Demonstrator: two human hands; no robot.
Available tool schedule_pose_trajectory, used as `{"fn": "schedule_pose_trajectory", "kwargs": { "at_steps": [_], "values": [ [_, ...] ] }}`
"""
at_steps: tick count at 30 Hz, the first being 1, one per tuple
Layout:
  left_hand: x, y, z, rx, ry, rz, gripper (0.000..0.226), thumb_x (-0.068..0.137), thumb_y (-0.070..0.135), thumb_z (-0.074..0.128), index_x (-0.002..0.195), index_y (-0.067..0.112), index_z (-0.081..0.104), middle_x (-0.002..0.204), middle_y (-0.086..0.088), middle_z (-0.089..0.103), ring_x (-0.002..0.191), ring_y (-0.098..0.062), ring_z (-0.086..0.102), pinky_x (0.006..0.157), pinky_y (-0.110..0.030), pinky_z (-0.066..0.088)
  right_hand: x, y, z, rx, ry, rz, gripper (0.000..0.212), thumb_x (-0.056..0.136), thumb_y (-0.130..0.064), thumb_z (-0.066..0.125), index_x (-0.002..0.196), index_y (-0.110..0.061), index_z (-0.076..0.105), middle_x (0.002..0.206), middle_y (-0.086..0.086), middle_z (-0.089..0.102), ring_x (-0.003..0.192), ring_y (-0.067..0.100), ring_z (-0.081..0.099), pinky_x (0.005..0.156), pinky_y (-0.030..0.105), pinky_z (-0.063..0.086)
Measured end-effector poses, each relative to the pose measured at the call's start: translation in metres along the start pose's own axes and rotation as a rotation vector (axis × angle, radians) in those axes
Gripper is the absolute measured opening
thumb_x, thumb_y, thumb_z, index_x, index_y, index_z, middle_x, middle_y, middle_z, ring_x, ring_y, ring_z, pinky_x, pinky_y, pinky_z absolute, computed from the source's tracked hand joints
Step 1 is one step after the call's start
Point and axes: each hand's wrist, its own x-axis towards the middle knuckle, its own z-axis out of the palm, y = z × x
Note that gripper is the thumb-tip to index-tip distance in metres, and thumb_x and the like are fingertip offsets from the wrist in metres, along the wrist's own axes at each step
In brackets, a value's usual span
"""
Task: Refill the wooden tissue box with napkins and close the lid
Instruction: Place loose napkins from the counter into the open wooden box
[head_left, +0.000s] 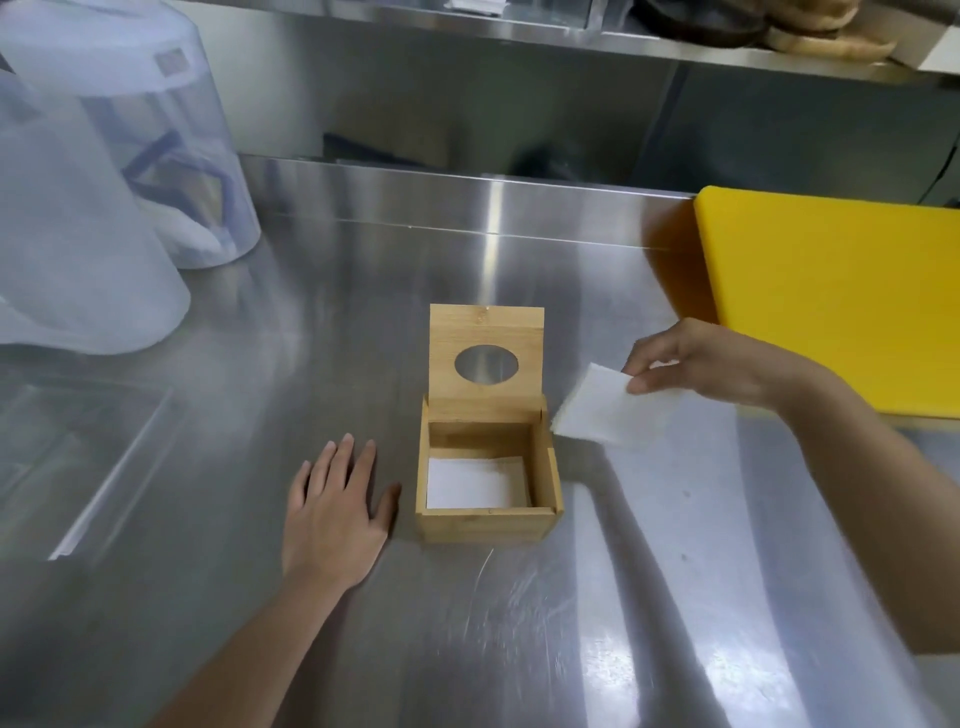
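Observation:
The wooden tissue box (488, 524) stands in the middle of the steel counter. Its hinged lid (487, 326), with an oval hole, is raised upright at the back. A white napkin (475, 483) lies flat on the bottom inside. My right hand (701, 366) pinches another white napkin (613, 408) in the air, just right of the box and above its rim. My left hand (335, 506) rests flat on the counter, fingers spread, just left of the box and not touching it.
A yellow cutting board (841, 291) lies at the right, behind my right hand. Translucent plastic containers (98, 182) stand at the far left. A clear tray (78, 457) sits at the left edge. A steel shelf (571, 36) runs overhead at the back.

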Motion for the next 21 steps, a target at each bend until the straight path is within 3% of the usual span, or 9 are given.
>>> {"fn": "schedule_pose_trajectory", "kwargs": {
  "at_steps": [3, 8, 15, 18, 21],
  "values": [
    [-0.001, -0.002, 0.0, 0.0, 0.003, 0.005, 0.072, 0.086, 0.057, 0.011, 0.14, 0.017, 0.038, 0.148, -0.01, 0.039, 0.139, -0.027, 0.031, 0.113, -0.043, 0.021, -0.013, -0.039, 0.008, 0.168, -0.235, -0.086, 0.023, 0.083, -0.011, 0.067, 0.066, -0.026, 0.071, 0.074, -0.013, 0.062, 0.07, 0.001, 0.055, 0.067, 0.013, 0.043],
    [-0.002, 0.0, 0.0, -0.018, 0.005, 0.01, 0.075, 0.085, 0.057, 0.007, 0.141, 0.018, 0.035, 0.149, -0.009, 0.036, 0.14, -0.025, 0.028, 0.114, -0.041, 0.017, 0.0, -0.067, 0.045, 0.089, -0.43, -0.158, 0.009, 0.084, -0.009, 0.065, 0.082, -0.013, 0.072, 0.076, -0.01, 0.058, 0.072, -0.001, 0.053, 0.07, 0.009, 0.042],
    [0.0, -0.002, 0.0, 0.006, -0.002, 0.024, 0.074, 0.084, 0.058, 0.006, 0.142, 0.019, 0.033, 0.15, -0.008, 0.035, 0.141, -0.026, 0.027, 0.114, -0.041, 0.018, 0.035, -0.075, 0.096, -0.24, -0.275, -0.165, 0.016, 0.09, -0.017, 0.058, 0.096, -0.008, 0.071, 0.084, -0.005, 0.055, 0.083, 0.015, 0.051, 0.071, 0.023, 0.043],
    [0.001, 0.0, -0.002, 0.015, 0.0, 0.023, 0.071, 0.086, 0.057, 0.011, 0.14, 0.018, 0.036, 0.148, -0.009, 0.038, 0.139, -0.026, 0.031, 0.113, -0.041, 0.02, 0.041, -0.072, 0.11, -0.418, -0.179, -0.159, 0.018, 0.089, -0.019, 0.056, 0.087, -0.006, 0.068, 0.089, 0.007, 0.06, 0.083, 0.023, 0.055, 0.067, 0.032, 0.048],
    [0.001, -0.002, -0.001, 0.019, 0.006, 0.025, 0.069, 0.087, 0.056, 0.014, 0.138, 0.018, 0.039, 0.146, -0.01, 0.042, 0.137, -0.027, 0.034, 0.111, -0.042, 0.024, 0.046, -0.068, 0.127, -0.543, -0.115, -0.125, 0.015, 0.089, -0.023, 0.054, 0.079, -0.012, 0.056, 0.09, 0.005, 0.055, 0.082, 0.025, 0.054, 0.063, 0.036, 0.042]
  ]
}}
